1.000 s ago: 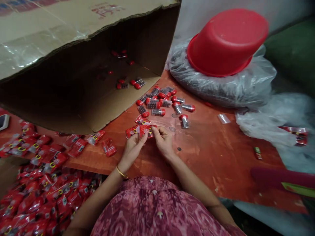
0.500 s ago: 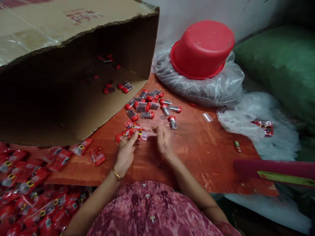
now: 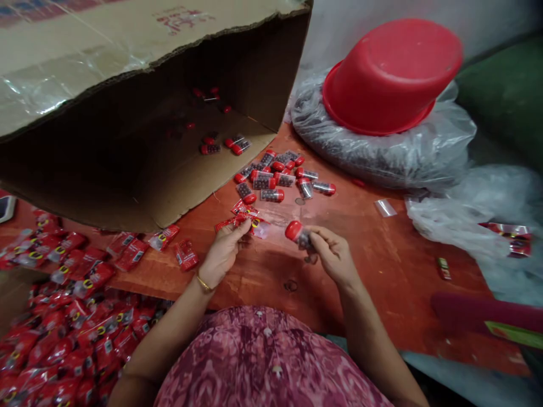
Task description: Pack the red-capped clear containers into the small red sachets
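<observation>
- While the right hand point(image 3: 333, 254) pinches a clear plastic capsule point(image 3: 298, 233) between thumb and fingertips, a narrow grip, the capsule's red cap points away to the left and its dark contents show through the wall. It sits above the middle of the tabletop, towards the near edge.
- Just left of that capsule, the left hand point(image 3: 223, 254) holds a few red foil packets point(image 3: 241, 221) in a narrow grip between thumb and fingers. A clear film flap point(image 3: 261, 229) sticks out past them. The two hands are near each other but not touching.
- Beyond the hands, a loose cluster of capped capsules point(image 3: 272, 195) lies on the orange-red tabletop point(image 3: 365, 249), and a few more lie inside a cardboard box point(image 3: 127, 62) tipped on its side at the far left corner.
- Along the left edge, loose red packets point(image 3: 186, 254) lie near a heap of red packets point(image 3: 72, 339) that spills past the edge.
- Past the far edge, an upturned red plastic basin point(image 3: 392, 73) rests on a bulging clear plastic bag point(image 3: 382, 161). A small clear sachet point(image 3: 385, 208) lies on the tabletop near that bag.
- A gold bangle point(image 3: 204, 284) circles the left wrist, and a patterned pink garment point(image 3: 267, 362) fills the bottom of the view.
</observation>
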`<move>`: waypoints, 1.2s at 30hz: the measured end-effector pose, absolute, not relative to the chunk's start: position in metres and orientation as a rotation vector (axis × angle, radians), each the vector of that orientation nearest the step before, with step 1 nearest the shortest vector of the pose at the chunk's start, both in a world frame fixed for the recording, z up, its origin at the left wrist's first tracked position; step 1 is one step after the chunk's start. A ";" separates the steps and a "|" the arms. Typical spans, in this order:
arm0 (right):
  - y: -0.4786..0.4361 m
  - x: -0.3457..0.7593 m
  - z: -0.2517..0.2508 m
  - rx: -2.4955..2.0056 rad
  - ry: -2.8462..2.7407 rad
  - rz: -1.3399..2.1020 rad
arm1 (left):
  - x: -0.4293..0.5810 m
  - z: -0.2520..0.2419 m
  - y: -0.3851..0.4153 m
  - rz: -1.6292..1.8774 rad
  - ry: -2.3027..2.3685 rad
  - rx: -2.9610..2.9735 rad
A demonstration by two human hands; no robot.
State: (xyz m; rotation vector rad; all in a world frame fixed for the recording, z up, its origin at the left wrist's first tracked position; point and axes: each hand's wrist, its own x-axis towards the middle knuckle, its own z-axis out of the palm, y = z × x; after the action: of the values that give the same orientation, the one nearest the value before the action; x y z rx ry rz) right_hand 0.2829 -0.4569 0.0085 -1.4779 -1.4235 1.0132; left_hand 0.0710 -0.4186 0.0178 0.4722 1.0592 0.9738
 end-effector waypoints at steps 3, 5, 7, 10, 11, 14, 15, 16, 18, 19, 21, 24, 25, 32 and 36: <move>-0.466 0.268 0.026 -1.349 -1.540 1.021 | 0.070 0.020 -0.421 0.928 1.059 0.578; -0.467 0.263 0.029 -1.332 -1.616 0.981 | 0.071 0.021 -0.422 0.911 1.047 0.630; -0.467 0.260 0.027 -1.340 -1.640 0.971 | 0.073 0.020 -0.424 0.930 1.034 0.654; -0.469 0.257 0.023 -1.342 -1.620 0.982 | 0.077 0.016 -0.425 0.975 1.024 0.648; -0.470 0.256 0.023 -1.341 -1.606 0.990 | 0.078 0.014 -0.425 0.979 1.020 0.641; -0.473 0.256 0.023 -1.342 -1.559 1.026 | 0.079 0.012 -0.424 0.972 1.009 0.637; -0.474 0.256 0.024 -1.344 -1.547 1.042 | 0.078 0.012 -0.424 0.970 1.004 0.645; -0.475 0.256 0.024 -1.346 -1.536 1.057 | 0.078 0.013 -0.424 0.970 0.997 0.657; -0.475 0.255 0.022 -1.361 -1.508 1.080 | 0.077 0.014 -0.425 0.962 0.976 0.689; -0.474 0.255 0.021 -1.372 -1.492 1.088 | 0.077 0.015 -0.425 0.954 0.965 0.704; -0.474 0.253 0.018 -1.384 -1.454 1.099 | 0.078 0.016 -0.427 0.929 0.944 0.721; -0.474 0.250 0.014 -1.372 -1.409 1.129 | 0.082 0.015 -0.429 0.953 0.944 0.690; -0.474 0.249 0.014 -1.368 -1.401 1.140 | 0.083 0.014 -0.430 0.976 0.959 0.665; -0.479 0.252 0.017 -1.380 -1.385 1.170 | 0.086 0.012 -0.427 0.955 1.028 0.544; -0.479 0.251 0.017 -1.376 -1.342 1.231 | 0.085 0.015 -0.426 0.975 0.987 0.569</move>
State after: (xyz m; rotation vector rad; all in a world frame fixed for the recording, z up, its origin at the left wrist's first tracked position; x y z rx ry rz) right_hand 0.2509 -0.4793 0.0166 -1.3762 -1.3420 1.2315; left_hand 0.0846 -0.4257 0.0147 0.5692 0.9870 0.9746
